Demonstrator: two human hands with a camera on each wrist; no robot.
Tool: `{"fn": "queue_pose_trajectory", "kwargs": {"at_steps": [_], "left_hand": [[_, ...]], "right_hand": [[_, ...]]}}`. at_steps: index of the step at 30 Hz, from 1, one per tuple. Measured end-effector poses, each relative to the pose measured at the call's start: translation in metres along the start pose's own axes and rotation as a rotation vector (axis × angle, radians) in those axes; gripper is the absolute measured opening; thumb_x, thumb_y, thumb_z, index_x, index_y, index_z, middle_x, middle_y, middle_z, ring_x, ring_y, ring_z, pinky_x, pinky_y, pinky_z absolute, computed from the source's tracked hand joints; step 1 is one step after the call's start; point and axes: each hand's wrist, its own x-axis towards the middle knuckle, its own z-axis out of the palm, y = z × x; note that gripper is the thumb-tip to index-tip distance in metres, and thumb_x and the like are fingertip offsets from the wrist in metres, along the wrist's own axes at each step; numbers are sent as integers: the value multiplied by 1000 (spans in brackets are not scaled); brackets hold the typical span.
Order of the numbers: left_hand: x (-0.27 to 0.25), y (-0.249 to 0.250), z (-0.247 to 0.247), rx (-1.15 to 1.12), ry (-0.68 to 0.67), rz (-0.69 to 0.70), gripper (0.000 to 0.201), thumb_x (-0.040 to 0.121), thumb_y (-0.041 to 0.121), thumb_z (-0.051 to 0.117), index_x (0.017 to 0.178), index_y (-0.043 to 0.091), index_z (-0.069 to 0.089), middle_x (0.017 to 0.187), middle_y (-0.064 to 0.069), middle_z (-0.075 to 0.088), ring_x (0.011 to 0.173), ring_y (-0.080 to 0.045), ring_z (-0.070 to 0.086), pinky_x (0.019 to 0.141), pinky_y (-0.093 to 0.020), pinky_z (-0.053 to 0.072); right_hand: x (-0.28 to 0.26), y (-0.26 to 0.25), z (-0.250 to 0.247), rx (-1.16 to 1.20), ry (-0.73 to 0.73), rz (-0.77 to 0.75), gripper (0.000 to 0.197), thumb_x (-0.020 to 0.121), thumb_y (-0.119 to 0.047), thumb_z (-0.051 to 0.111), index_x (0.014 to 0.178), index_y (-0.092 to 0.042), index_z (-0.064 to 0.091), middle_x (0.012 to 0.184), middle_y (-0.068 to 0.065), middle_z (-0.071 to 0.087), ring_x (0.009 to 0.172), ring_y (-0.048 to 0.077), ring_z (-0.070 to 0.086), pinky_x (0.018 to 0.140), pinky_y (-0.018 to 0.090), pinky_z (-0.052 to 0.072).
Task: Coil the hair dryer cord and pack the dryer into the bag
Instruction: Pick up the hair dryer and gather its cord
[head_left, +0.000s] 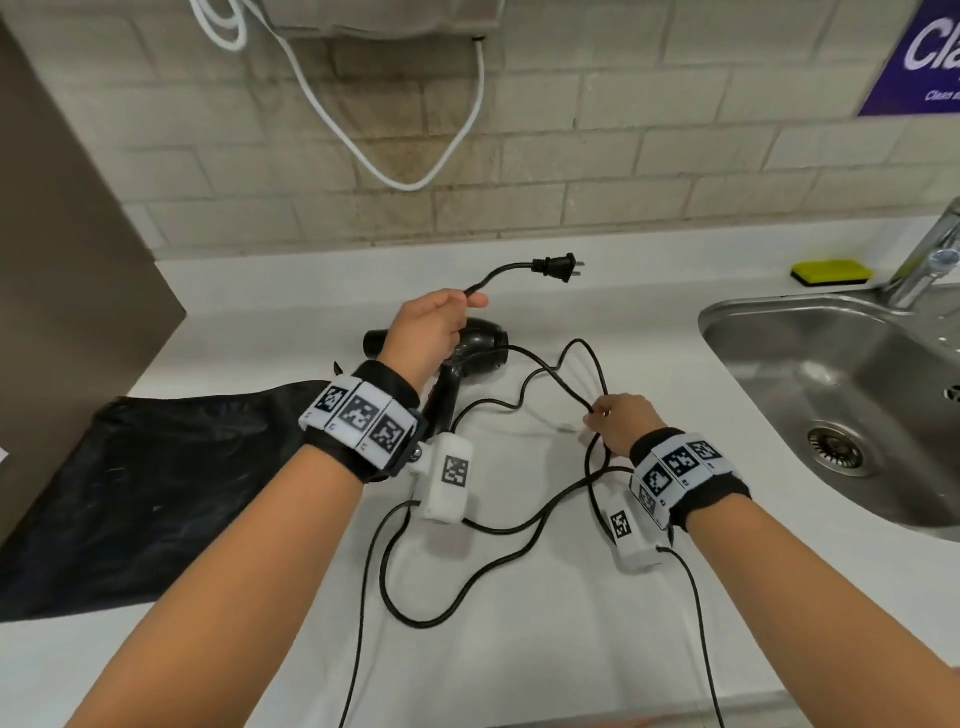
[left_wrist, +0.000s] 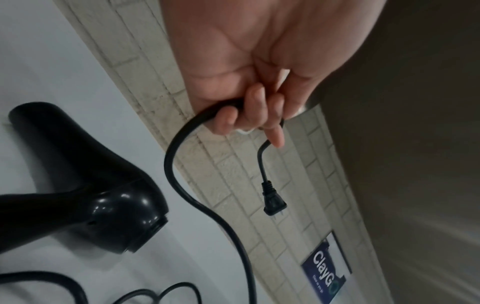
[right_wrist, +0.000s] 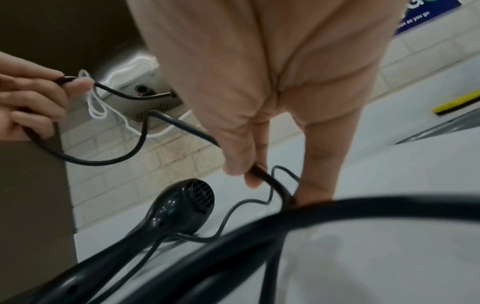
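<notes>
A black hair dryer (head_left: 470, 351) (left_wrist: 85, 185) (right_wrist: 179, 207) lies on the white counter (head_left: 519, 597), partly hidden behind my left wrist. Its black cord (head_left: 566, 374) sprawls in loose loops across the counter. My left hand (head_left: 436, 325) (left_wrist: 249, 115) grips the cord just behind the plug (head_left: 558, 267) (left_wrist: 274, 203), held up in the air. My right hand (head_left: 618, 421) (right_wrist: 249, 172) pinches a stretch of cord further along, low over the counter. A flat black bag (head_left: 156, 493) lies at the left.
A steel sink (head_left: 831, 395) with a tap (head_left: 930, 254) sits at the right, a yellow sponge (head_left: 831, 273) behind it. A white cable (head_left: 395, 150) hangs on the tiled wall. A brown panel (head_left: 62, 260) bounds the left side.
</notes>
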Motion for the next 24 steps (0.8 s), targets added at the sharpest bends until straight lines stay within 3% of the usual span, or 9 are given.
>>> {"fn": "queue_pose_trajectory", "kwargs": {"at_steps": [4,6,8,11,14,16,19,22,24], "left_hand": [[-13,1,-11,53,-51,29,27,96,3,39,87,8,63,42,17,48,41,0,33,46,-12,28],[-20,-6,-6,165,-76,76,24,97,4,40,93,4,64,56,20,56,48,6,47,57,-7,36],[-26,-16,2,256,-98,149,15,95,9,48,100,8,62,81,12,61,65,11,53,69,-5,38],[-31,-33,17,398,-143,156,28,85,23,66,109,18,51,97,9,57,67,4,47,69,-6,38],[-29,-47,32,262,-168,26,65,68,44,77,117,19,43,107,9,63,79,-3,56,86,-26,49],[-28,-50,43,177,-182,-40,66,71,46,74,120,14,44,97,7,66,91,-9,61,90,-36,50],[-23,-47,54,44,-137,-87,40,90,30,58,121,7,50,92,4,63,65,3,51,68,-19,43],[-12,-44,55,-59,-75,-61,4,94,14,51,94,15,55,84,6,63,47,8,48,56,-14,35],[-4,-43,51,-29,-44,-17,15,95,10,49,83,19,52,77,5,61,43,7,46,53,-13,35]], "right_hand": [[-2,-2,-10,304,159,-70,14,89,-17,55,91,-5,63,93,18,65,77,27,58,81,36,52],[-11,-10,-16,482,176,-128,7,86,-11,61,85,-4,63,75,12,61,61,24,57,68,35,57],[-22,-18,-21,594,155,-206,2,84,-5,63,85,-4,63,66,6,56,50,17,56,52,22,55],[-34,-27,-22,655,126,-298,4,82,0,63,84,-3,63,68,5,54,48,16,57,50,21,54],[-39,-30,-18,698,95,-338,3,81,-1,64,81,-4,64,67,5,55,46,12,59,53,26,55],[-41,-32,-16,715,82,-360,5,81,-2,66,79,-7,65,66,4,57,46,10,59,54,27,55],[-44,-35,-13,731,68,-388,7,80,-1,65,83,-8,67,70,1,61,52,16,60,58,29,56],[-45,-32,-8,472,13,-397,32,85,-18,63,116,-10,58,101,4,63,72,19,63,77,31,54],[-48,-25,-8,182,-164,-334,49,89,-33,56,132,-13,44,116,4,60,94,21,62,94,34,46]]}}
